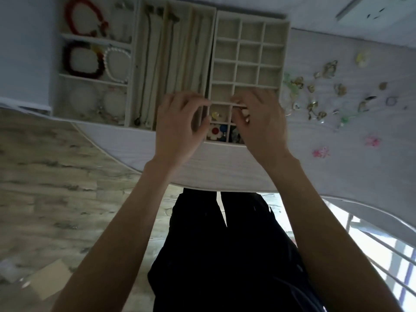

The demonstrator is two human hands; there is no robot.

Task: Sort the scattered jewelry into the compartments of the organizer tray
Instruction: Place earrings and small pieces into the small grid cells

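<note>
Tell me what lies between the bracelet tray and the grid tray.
In the head view, a long-slot tray holding necklaces sits between the bracelet tray and grid tray.

Both bare forearms extend forward from the lower edge of the view and converge toward the centre. The left hand (180,122) is raised with fingers curled and fingertips drawn toward the thumb. The right hand (261,122) lies back-up, fingers bent downward; its grip contents cannot be determined.

Three trays (249,52) sit side by side on the bed (337,154); loose jewelry (315,95) lies scattered right of them; bracelets (83,59) fill the leftmost tray.
</note>
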